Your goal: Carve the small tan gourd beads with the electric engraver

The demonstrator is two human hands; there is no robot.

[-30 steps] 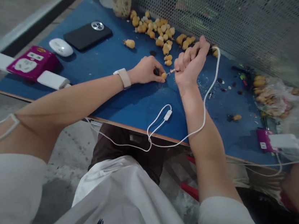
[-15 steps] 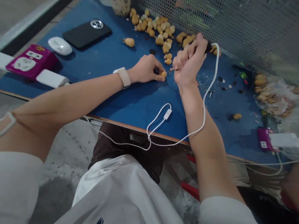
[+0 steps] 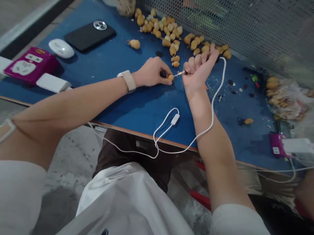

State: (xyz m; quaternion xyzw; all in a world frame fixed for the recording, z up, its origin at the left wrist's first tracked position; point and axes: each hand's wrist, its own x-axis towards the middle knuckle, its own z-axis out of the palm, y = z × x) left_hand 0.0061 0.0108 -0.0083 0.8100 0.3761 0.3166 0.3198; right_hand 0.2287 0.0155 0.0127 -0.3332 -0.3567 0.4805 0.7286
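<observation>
Your left hand (image 3: 152,72) pinches a small yellow gourd-like piece (image 3: 171,78) back from the middle of the counter's (image 3: 135,111) near edge, while your right hand (image 3: 198,71) grips a thin-tipped tool (image 3: 182,73); brace that wrist and angle the tip away from your pinching fingers. Your right fist hides the handle and where the white cord (image 3: 223,74) ends; tip contact is too small to tell.

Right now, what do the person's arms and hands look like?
Left hand and right hand are gloveless. Short, pale grey sleeves show on both arms. A pale wristband circles the left wrist; none shows on the right. A white cable crosses the right forearm.
</observation>
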